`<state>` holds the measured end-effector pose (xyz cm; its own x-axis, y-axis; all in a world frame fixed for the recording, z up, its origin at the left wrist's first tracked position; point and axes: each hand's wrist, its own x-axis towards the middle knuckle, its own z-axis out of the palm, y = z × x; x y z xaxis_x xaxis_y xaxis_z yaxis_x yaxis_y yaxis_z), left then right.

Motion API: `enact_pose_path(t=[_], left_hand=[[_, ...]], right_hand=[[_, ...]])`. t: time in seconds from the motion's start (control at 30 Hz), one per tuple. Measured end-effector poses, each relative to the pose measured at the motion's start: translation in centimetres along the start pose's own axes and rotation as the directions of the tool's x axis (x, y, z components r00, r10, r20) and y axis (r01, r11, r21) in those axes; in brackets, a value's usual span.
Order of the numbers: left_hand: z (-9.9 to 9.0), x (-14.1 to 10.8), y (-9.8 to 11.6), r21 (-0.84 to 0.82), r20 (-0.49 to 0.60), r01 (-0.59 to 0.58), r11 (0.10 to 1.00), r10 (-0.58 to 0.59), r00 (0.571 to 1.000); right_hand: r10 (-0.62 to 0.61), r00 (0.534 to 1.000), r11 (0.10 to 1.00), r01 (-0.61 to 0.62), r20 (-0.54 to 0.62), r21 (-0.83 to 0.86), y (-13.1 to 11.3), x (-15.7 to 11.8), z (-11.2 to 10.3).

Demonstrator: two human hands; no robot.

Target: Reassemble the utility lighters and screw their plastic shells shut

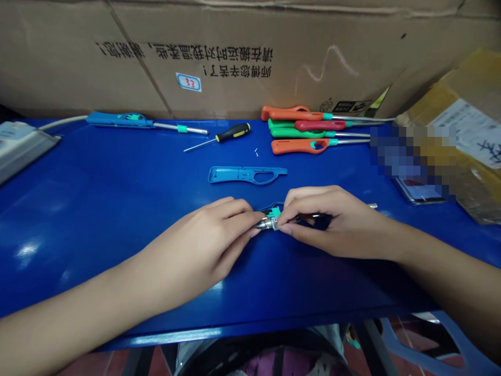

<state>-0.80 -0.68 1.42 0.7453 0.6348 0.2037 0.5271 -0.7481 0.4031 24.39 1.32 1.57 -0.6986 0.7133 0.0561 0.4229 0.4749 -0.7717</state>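
Note:
Near the table's front, my left hand (223,230) pinches the silvery inner parts (266,224) of an opened gas lighter. My right hand (324,222) closes finger and thumb on the other end of these parts, beside the teal trigger (275,212). A blue shell edge (277,204) shows just behind my fingertips; most of it is hidden. Past my right hand a metal tube tip (373,206) sticks out. Farther back lies a loose blue half shell (246,175), its hollow side up.
A black-and-yellow screwdriver (233,132) and tiny screws (257,152) lie behind. A blue lighter (121,120) is at back left, and several coloured lighters (301,147) at back right. Cardboard boxes (235,99) wall the back. A phone (418,190) and power strip (23,149) flank the table.

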Motion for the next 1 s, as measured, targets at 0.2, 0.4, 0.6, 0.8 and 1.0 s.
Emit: enact_pose_path(t=[0.2,0.4,0.6,0.8,1.0], left_hand=[[-0.05,-0.14,0.02,0.005,0.008,0.008,1.000,-0.008,1.000],[0.01,-0.13,0.11,-0.005,0.001,0.022,1.000,-0.022,1.000],[-0.14,0.07,0.18,-0.005,0.004,0.024,1.000,-0.024,1.000],[0.00,0.09,0.05,0.002,0.001,0.015,1.000,-0.015,1.000],[-0.02,0.17,0.07,0.000,-0.003,0.015,1.000,-0.015,1.000]], right_hand=[[-0.002,1.000,1.000,0.002,-0.020,0.001,0.08,-0.07,-0.13],[0.020,0.999,1.000,-0.020,-0.026,0.013,-0.01,-0.15,-0.09],[0.068,0.997,0.997,-0.069,-0.031,-0.016,-0.16,-0.12,-0.05],[0.070,0.997,0.997,-0.071,-0.036,-0.029,-0.13,-0.13,-0.12],[0.049,0.998,0.997,-0.051,-0.047,-0.061,-0.07,-0.21,-0.17]])
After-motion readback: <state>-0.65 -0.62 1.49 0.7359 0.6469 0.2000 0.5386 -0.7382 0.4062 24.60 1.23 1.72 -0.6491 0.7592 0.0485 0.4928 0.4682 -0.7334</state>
